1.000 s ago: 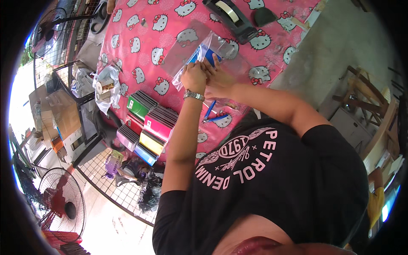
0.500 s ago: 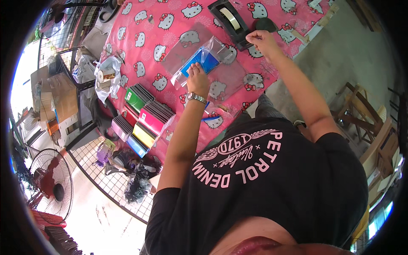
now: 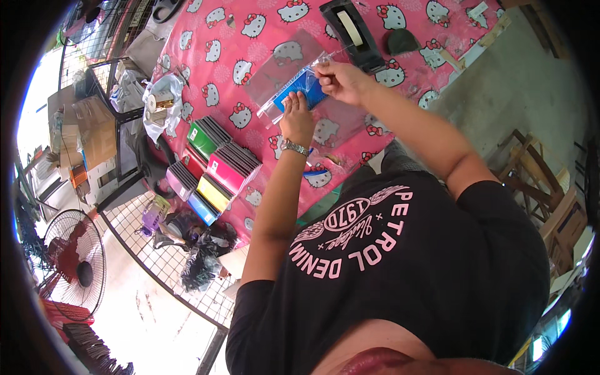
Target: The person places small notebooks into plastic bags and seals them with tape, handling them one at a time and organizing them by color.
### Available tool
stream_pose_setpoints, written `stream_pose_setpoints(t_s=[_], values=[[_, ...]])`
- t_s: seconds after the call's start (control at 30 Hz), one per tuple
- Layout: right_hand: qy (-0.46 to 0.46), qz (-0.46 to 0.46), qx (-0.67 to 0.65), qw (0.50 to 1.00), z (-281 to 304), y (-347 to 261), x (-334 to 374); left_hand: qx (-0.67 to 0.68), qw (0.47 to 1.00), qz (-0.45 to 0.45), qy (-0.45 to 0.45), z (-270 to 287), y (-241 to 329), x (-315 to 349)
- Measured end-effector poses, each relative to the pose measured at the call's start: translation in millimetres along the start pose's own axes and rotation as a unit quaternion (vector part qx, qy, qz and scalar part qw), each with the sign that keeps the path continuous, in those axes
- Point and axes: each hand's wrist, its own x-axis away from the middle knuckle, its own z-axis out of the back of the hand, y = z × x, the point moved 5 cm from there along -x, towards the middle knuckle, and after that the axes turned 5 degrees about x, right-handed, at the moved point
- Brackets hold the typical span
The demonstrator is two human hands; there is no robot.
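A blue spiral notebook (image 3: 307, 87) lies inside a clear plastic sleeve (image 3: 267, 116) on the pink table. My left hand (image 3: 296, 120), with a metal watch on its wrist, rests flat on the notebook's lower left part, fingers stretched out. At the notebook's upper right end, my right hand (image 3: 342, 81) is closed in a pinch by the loose plastic. What its fingertips hold is too small and clear to make out. Just beyond that hand stands a black tape dispenser (image 3: 367, 57) with a roll of tape in it.
Several stacked spiral notebooks (image 3: 232, 167) in green, pink, yellow and other colours sit on the left. Beside the dispenser is a dark round object (image 3: 401, 42). A blue pen (image 3: 316, 172) lies near the front edge. A white plastic bag (image 3: 164, 106) hangs at the left edge.
My right hand has moved left from the dispenser's near end to the upper right end of the sleeved notebook. My left hand stays flat on the notebook.
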Motion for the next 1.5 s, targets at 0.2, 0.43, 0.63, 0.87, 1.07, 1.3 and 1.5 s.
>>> stream_pose_setpoints(t_s=[0.2, 0.43, 0.63, 0.87, 1.07, 1.3, 1.5], values=[[0.288, 0.191, 0.079, 0.935, 24.2, 21.2, 97.4, 0.018, 1.0, 0.0, 0.019, -9.0, -16.4, 10.3], [0.354, 0.207, 0.24, 0.88, 70.1, -14.4, 130.2, 0.019, 0.999, 0.006, -0.025, -8.5, -13.9, 6.0], [0.326, 0.184, 0.242, 0.895, 101.7, 8.4, 96.6, -0.001, 1.0, -0.006, -0.009, -6.9, -14.0, 5.8], [-0.231, -0.052, 0.169, 0.957, -57.3, 32.9, 55.8, 0.101, 0.994, 0.044, 0.001, -14.0, -27.3, 18.9], [-0.213, 0.085, 0.869, 0.439, -70.3, 4.6, -76.0, 0.08, 0.989, -0.033, 0.118, -0.5, -13.9, 13.4], [-0.166, 0.06, 0.929, 0.325, -56.4, 8.8, -71.4, 0.123, 0.981, -0.014, 0.146, -10.9, -24.5, 24.0], [-0.108, 0.053, 0.949, 0.292, -54.7, 7.9, -70.1, 0.17, 0.974, 0.015, 0.149, -11.8, -24.2, 28.2]])
